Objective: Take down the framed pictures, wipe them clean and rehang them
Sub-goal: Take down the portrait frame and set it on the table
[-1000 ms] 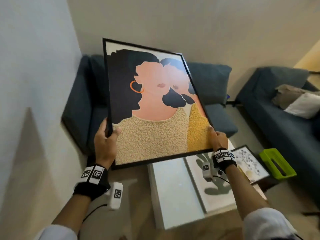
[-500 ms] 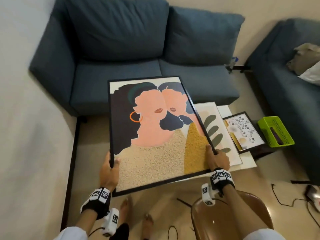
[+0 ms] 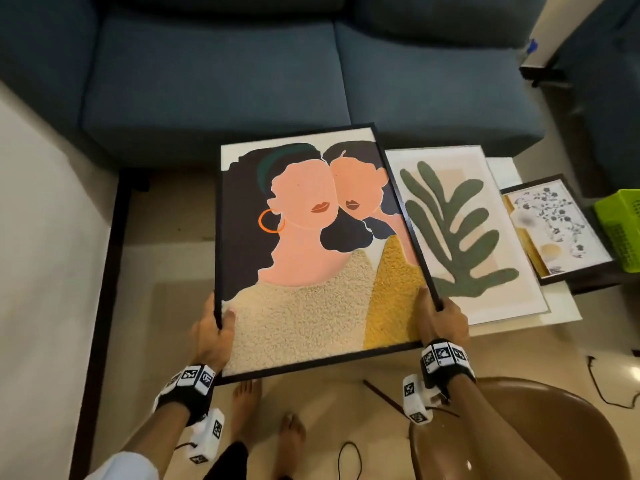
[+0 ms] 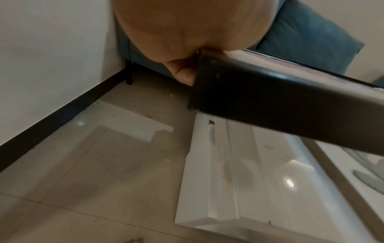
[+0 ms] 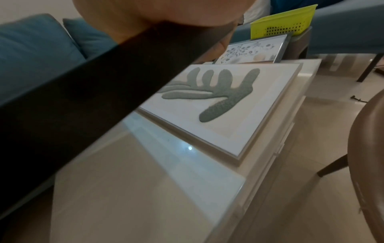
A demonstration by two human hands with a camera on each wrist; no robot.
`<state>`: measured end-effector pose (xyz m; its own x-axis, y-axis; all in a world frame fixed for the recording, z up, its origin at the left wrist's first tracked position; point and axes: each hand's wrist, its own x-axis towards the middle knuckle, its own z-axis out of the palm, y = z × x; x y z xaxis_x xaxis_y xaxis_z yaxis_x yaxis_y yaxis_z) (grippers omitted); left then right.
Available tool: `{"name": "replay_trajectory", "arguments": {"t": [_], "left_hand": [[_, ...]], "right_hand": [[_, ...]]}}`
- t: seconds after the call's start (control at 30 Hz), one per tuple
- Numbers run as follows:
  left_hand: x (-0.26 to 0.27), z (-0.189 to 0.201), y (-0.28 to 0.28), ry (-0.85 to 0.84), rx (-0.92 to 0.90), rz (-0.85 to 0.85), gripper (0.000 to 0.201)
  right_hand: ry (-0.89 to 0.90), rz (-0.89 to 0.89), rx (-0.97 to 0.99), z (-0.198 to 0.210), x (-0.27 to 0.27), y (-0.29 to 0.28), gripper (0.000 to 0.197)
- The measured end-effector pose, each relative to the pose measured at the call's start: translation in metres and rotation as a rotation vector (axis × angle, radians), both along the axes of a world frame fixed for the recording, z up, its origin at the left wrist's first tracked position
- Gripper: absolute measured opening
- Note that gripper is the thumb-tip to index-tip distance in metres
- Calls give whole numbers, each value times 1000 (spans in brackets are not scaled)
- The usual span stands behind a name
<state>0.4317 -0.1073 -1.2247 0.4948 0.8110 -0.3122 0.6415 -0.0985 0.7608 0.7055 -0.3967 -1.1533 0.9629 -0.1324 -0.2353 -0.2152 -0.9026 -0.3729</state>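
My left hand (image 3: 211,336) grips the portrait (image 3: 311,251) low on its left edge, thumb over the front and fingers wrapped behind. My right hand (image 3: 441,322) grips it low on the right edge the same way, thumb on the yellow patch. Both forearms reach up from the bottom of the head view, wrists banded in black straps.

The portrait fills the centre of that view, held off the floor and tilted, its top toward the sofa (image 3: 277,74). It has a thin black frame; the clothing areas look nubbly, cream and yellow, while the faces and hair are flat colour. In the left wrist view the frame edge is a smooth dark bar.

Right of centre, a leaf picture (image 3: 464,233) in a pale frame lies flat on a glossy white table (image 3: 568,313). The portrait's right edge overlaps it. Farther right lies a floral picture (image 3: 557,230) in a dark frame, beside a perforated green basket (image 3: 620,230).

Bare tile floor (image 3: 166,271) shows left of the portrait, up to the wall. A brown chair (image 3: 540,431) curves in at lower right, close under my right forearm.
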Motion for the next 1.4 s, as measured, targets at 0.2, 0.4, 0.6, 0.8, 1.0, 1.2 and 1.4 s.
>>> {"name": "replay_trajectory", "arguments": {"t": [0.2, 0.4, 0.6, 0.8, 1.0, 1.2, 1.4], "left_hand": [[12, -48, 4, 25, -26, -8, 43], [16, -85, 4, 30, 2, 1, 65], [14, -113, 10, 44, 17, -6, 69], [16, -131, 3, 122, -29, -26, 61], [20, -140, 0, 160, -107, -50, 66], [21, -145, -7, 220, -153, -54, 62], [22, -146, -13, 253, -194, -19, 68]], "right_hand": [[-11, -28, 9, -56, -1, -6, 57], [-18, -39, -6, -89, 2, -10, 59], [-31, -46, -1, -115, 4, -6, 59], [-6, -17, -27, -130, 4, -11, 60], [31, 0, 115, -139, 3, -17, 47], [63, -35, 118, -156, 7, -23, 46], [30, -41, 54, -154, 1, -21, 40]]}}
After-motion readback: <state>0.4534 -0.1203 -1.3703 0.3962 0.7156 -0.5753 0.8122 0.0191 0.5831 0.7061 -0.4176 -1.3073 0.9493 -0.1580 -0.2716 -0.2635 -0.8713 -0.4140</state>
